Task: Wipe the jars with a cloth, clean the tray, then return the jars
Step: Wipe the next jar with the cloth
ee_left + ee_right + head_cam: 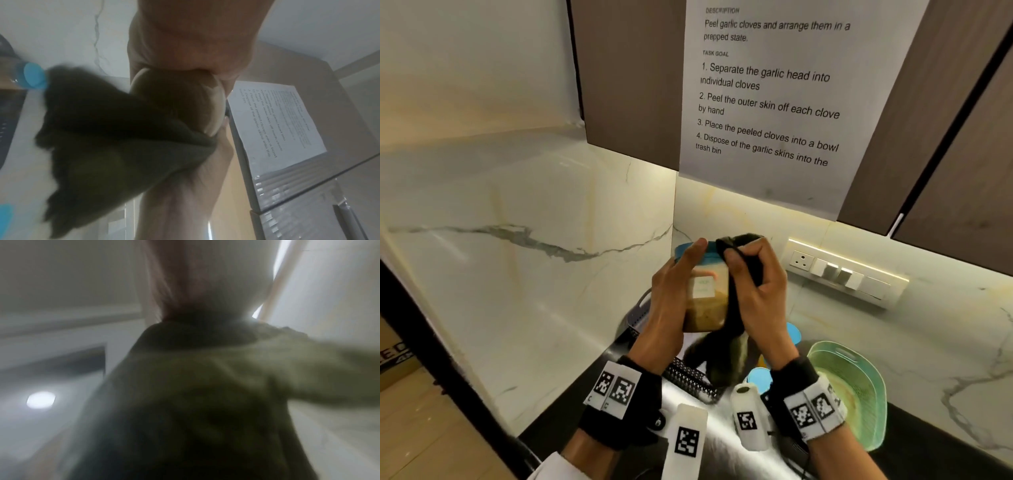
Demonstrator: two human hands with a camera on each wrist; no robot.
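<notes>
Up above the counter, the left hand (pixel 671 301) is gripping the jar (pixel 707 298) so it stays steady, while the right hand (pixel 756 291) is squeezing the dark cloth (pixel 726 356) against its right side to rub it clean.

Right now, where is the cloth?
In the head view, the dark cloth is centre frame, gripped by the right hand against the jar the left hand holds.

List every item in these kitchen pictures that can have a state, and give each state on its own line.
jar: lid on, lifted, partly filled with brown contents
left hand: grips the jar
right hand: grips the dark cloth, pressing it against the jar
green basket: resting on the counter
printed sheet: stuck to the cabinet
wall socket: nothing plugged in
</notes>
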